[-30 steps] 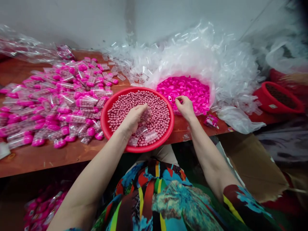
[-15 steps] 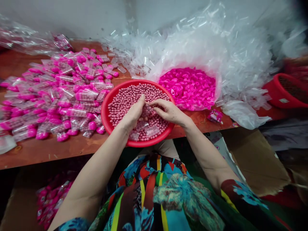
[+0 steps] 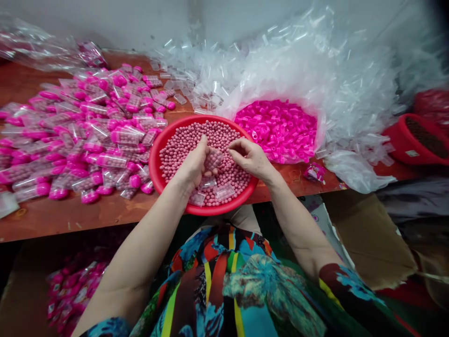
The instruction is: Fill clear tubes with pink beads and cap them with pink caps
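Note:
A red basin (image 3: 153, 161) full of small pink balls (image 3: 187, 140) stands at the table's front edge. Over it, my left hand (image 3: 196, 164) is closed round a clear plastic tube (image 3: 213, 159) with pink balls showing inside. My right hand (image 3: 247, 157) hovers just right of the tube, apart from it, with thumb and fingertips pinched together; whatever they hold, if anything, is hidden. Several empty-looking clear tubes (image 3: 224, 191) lie on the balls near the basin's front. Right behind the basin, bright pink caps (image 3: 280, 128) fill an open plastic bag (image 3: 321, 126).
Filled tubes with pink caps (image 3: 115, 135) are heaped on the left of the brown table (image 3: 105, 216). Clear tubes (image 3: 301, 65) pile up at the back right. A red container (image 3: 403, 140) stands far right, and a cardboard flap (image 3: 368, 238) sits below the table edge.
My right hand has moved right, away from the tube in my left hand, leaving a gap. The tube now shows more plainly in my left hand.

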Demonstrator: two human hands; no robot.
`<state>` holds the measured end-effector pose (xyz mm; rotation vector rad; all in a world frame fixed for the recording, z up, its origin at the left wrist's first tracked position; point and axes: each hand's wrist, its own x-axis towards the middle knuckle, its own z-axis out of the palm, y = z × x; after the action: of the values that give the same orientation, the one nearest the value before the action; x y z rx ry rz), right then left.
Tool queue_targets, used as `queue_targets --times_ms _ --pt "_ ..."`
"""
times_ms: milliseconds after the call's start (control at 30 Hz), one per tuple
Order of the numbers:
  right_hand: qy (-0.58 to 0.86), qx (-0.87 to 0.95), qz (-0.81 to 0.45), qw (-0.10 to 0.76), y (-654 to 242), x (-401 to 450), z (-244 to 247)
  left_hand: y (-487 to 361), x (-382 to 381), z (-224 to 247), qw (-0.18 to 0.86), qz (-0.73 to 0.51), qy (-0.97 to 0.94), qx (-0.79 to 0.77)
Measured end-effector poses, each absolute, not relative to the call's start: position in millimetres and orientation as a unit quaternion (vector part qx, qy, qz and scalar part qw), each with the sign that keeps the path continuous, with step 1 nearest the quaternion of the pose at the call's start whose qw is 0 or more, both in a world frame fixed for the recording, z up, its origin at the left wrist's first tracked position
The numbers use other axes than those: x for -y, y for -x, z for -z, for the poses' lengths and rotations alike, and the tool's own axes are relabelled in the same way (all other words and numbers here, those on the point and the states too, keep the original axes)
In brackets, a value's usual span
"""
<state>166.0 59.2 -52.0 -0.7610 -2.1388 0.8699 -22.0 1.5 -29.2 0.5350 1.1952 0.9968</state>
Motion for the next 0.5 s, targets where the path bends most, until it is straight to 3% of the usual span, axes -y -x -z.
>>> queue_targets --times_ms 133,333,500 --pt "0.312 0.837 -0.280 0.351 -181.8 -51.9 57.6 28.3 1.6 24.0 0.743 -0.485 -0.183 -0.423" --pt "0.405 0.729 -0.363 0.416 -196.5 -46.9 52.7 22.2 3.4 26.0 0.728 -0.471 -0.218 -0.448" --pt "0.327 0.800 -0.361 0.351 -173.6 -50.2 32.7 17.8 5.4 22.5 0.728 -0.444 -0.226 -0.472"
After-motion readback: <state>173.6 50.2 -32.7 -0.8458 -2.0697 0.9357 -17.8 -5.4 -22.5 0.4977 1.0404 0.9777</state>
